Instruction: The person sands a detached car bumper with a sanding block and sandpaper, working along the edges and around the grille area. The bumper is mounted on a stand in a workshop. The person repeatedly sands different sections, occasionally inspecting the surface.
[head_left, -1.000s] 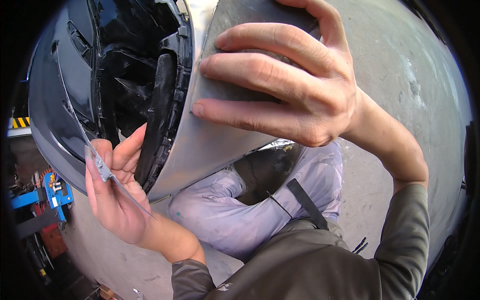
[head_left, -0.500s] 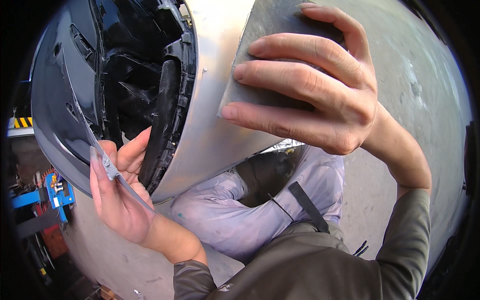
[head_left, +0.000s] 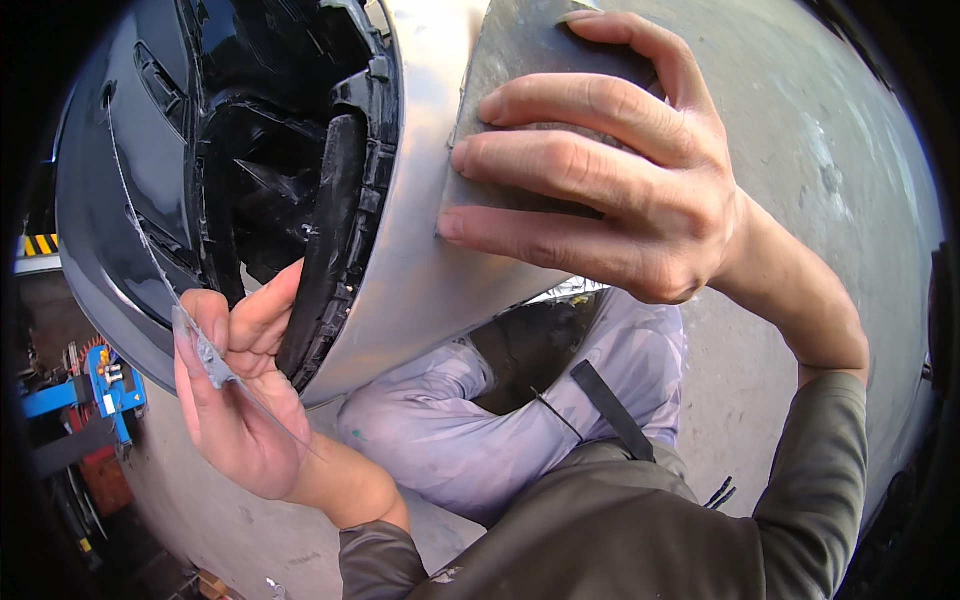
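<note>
My right hand (head_left: 610, 175) holds a thin, dark grey flat sheet (head_left: 515, 50) in front of a bare silver car body panel (head_left: 405, 240). Its four fingers spread over the near face of the sheet, while the thumb is hidden. Whether the sheet touches the panel, I cannot tell. My left hand (head_left: 245, 400) pinches a thin, bendy plate (head_left: 150, 255), seen almost edge-on, with a lump of grey putty (head_left: 212, 362) near my thumb. This hand is in front of the black cavity (head_left: 270, 190) beside the panel, its fingertips near the cavity's lower edge.
A glossy black panel (head_left: 95, 215) curves along the left. My bent legs in pale trousers (head_left: 450, 430) are close below the silver panel. A blue metal stand (head_left: 115, 395) is at the lower left. Grey concrete floor (head_left: 740, 400) extends to the right.
My right hand and its sheet have shifted slightly left. The plate in my left hand has tilted, its upper end swinging left; that hand has barely moved.
</note>
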